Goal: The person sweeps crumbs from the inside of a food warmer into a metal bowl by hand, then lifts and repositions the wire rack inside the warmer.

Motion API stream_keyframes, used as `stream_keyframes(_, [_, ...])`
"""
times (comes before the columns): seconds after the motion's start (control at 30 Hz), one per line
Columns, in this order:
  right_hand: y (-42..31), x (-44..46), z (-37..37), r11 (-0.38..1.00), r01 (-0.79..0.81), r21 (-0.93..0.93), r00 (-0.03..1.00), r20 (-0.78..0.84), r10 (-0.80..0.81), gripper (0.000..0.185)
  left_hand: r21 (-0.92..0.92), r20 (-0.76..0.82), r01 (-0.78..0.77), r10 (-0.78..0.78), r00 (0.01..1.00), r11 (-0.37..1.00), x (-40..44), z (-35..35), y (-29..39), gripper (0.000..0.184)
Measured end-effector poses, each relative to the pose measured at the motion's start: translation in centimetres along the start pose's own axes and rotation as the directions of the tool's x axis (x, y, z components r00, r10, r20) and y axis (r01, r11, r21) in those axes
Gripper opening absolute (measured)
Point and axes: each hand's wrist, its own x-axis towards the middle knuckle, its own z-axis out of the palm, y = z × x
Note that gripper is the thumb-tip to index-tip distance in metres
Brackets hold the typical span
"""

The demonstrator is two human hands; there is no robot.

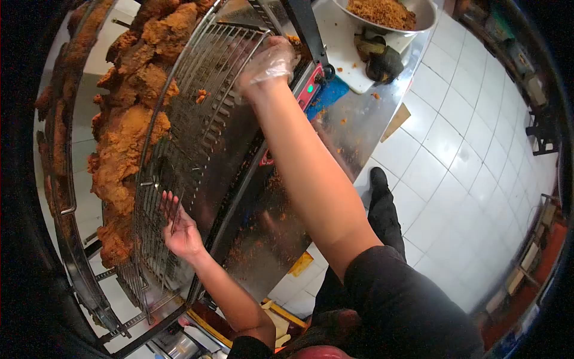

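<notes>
A wire rack with a few brown crumbs on it stands tilted at left centre. My right hand, in a clear plastic glove, is closed around the rack's upper end. Lower down, my left hand is bare, its fingers stretched out against the wires near the lower part of the rack. Large pieces of brown fried food lie just beyond the rack, to its left.
Another rack with brown food stands at far left. On the metal counter are a white board, a metal bowl of crumbs, a dark bundle and a red device. White floor tiles lie to the right.
</notes>
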Motion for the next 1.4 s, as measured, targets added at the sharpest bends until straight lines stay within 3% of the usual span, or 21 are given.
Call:
stream_keyframes(0.1, [-1.0,-1.1,0.5,0.996,-0.072,-0.058,0.995,-0.078,0.067,0.023,0.05,0.029,0.017,-0.018,0.999,0.999,0.2,-0.4,0.5,0.065])
stream_keyframes(0.17, [-1.3,-1.1,-0.4,0.949,-0.115,-0.293,0.986,-0.146,0.075,0.022,0.129,0.009,0.003,-0.004,1.0,0.992,0.3,-0.3,0.5,0.066])
stream_keyframes(0.2, [-1.4,-1.8,-0.1,0.958,-0.149,-0.244,0.978,-0.176,0.107,0.02,0.121,0.014,-0.008,0.007,1.0,0.993,0.3,-0.4,0.4,0.066])
stream_keyframes(0.27, [-1.3,-1.8,-0.8,0.946,-0.139,-0.294,0.982,-0.166,0.093,0.018,0.062,-0.124,-0.101,0.108,0.986,0.993,0.2,-0.2,0.2,0.066])
stream_keyframes(0.37, [-1.5,-2.4,-1.2,0.919,-0.123,-0.373,0.985,-0.158,0.068,0.013,0.057,-0.061,-0.062,0.066,0.996,0.996,0.2,0.9,-0.2,0.065])
stream_keyframes(0.47, [-1.7,-3.3,-2.4,0.757,-0.096,-0.647,0.992,-0.123,0.021,0.014,0.045,-0.122,-0.05,0.055,0.991,0.998,0.0,0.3,0.6,0.064])
stream_keyframes(0.5, [-1.3,-3.7,-2.4,0.754,-0.095,-0.65,0.993,-0.113,0.027,0.014,0.039,-0.115,-0.059,0.063,0.991,0.997,0.1,0.4,0.4,0.064])
stream_keyframes(0.53, [-0.7,-4.6,-2.5,0.509,0.115,-0.853,0.957,-0.043,-0.288,0.019,0.03,-0.129,-0.074,0.077,0.989,0.997,0.0,0.5,0.3,0.064])
stream_keyframes(0.6, [-0.7,-7.8,-1.7,0.125,0.232,-0.965,0.854,0.141,-0.5,0.039,0.023,-0.16,-0.099,0.101,0.982,0.995,-0.3,1.9,-0.3,0.061])
stream_keyframes(0.63, [-0.3,-7.7,-1.4,0.123,0.242,-0.962,0.859,0.153,-0.488,0.039,0.017,-0.153,-0.114,0.116,0.981,0.993,-0.2,2.0,-0.2,0.061])
stream_keyframes(0.67, [0.2,-7.4,-1.5,0.571,0.065,-0.818,0.949,-0.127,-0.29,0.047,0.089,-0.145,-0.111,0.123,0.982,0.99,-0.1,1.7,-0.1,0.06])
stream_keyframes(0.7, [0.7,-8.1,-0.1,0.857,-0.178,-0.484,0.953,-0.3,0.029,0.055,0.161,-0.138,-0.109,0.132,0.982,0.981,0.0,1.0,0.1,0.059])
stream_keyframes(0.73, [0.5,-9.0,1.2,0.825,-0.434,-0.363,0.849,-0.471,0.239,0.064,0.147,-0.108,-0.078,0.094,0.99,0.986,0.2,-0.1,0.6,0.054])
stream_keyframes(0.8, [2.2,-7.0,-2.1,0.813,-0.481,-0.329,0.837,-0.448,0.314,0.068,0.136,-0.147,-0.107,0.127,0.981,0.985,-0.5,1.1,-0.2,0.053])
stream_keyframes(0.97, [3.3,-7.4,1.2,0.767,-0.559,-0.316,0.818,-0.364,0.446,0.075,0.167,-0.235,-0.122,0.16,0.959,0.978,-0.3,2.0,-0.2,0.05])
stream_keyframes(1.03, [3.3,-6.8,1.1,0.775,-0.53,-0.346,0.842,-0.325,0.431,0.073,0.155,-0.224,-0.137,0.17,0.96,0.978,-0.1,2.1,-0.3,0.05])
stream_keyframes(1.1, [3.0,-6.0,0.6,0.784,-0.575,-0.234,0.802,-0.351,0.483,0.068,0.126,-0.256,-0.173,0.2,0.946,0.977,-0.1,2.2,-0.6,0.05])
stream_keyframes(1.17, [3.5,-5.2,0.1,0.798,-0.514,-0.315,0.846,-0.336,0.413,0.062,0.105,-0.215,-0.15,0.17,0.962,0.983,-0.2,1.8,-0.3,0.051])
stream_keyframes(1.3, [4.1,-4.5,-0.7,0.806,-0.391,-0.445,0.903,-0.353,0.244,0.045,0.047,-0.286,-0.187,0.193,0.939,0.981,0.0,1.8,-0.3,0.053])
stream_keyframes(1.4, [4.7,-4.4,-0.7,0.873,-0.317,-0.37,0.907,-0.388,0.165,0.034,0.042,-0.3,-0.18,0.184,0.936,0.983,0.2,1.4,-0.1,0.052])
